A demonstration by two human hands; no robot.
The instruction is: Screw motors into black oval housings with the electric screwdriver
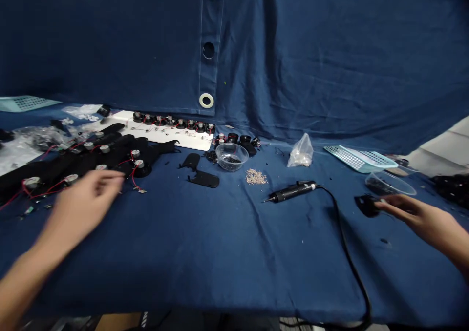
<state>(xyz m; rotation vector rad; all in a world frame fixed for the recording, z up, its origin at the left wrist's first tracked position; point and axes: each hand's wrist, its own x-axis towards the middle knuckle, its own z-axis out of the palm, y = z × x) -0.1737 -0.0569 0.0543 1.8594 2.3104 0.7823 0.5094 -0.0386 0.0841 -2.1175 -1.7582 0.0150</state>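
My right hand [421, 218] pinches a small dark plastic part [367, 206] between thumb and fingers, above the cloth at the right. At the left, my left hand [86, 199] is slightly blurred, its fingers curled and drawn close to the thumb. Whatever it may hold is hidden. It hovers at the front of a row of black housings [110, 150] carrying round silver speaker-like parts [139, 163] with red wires. Nearer the middle lie two flat black plastic pieces [203, 178]. A black electric screwdriver [291, 192] rests on the cloth between my hands.
A clear bowl of small black pieces [231, 157] stands behind a pile of small screws [255, 176]. Further right are a plastic bag [301, 151], a pale blue basket [361, 159] and another clear tub [391, 183]. The screwdriver's cable [346, 245] runs to the front edge.
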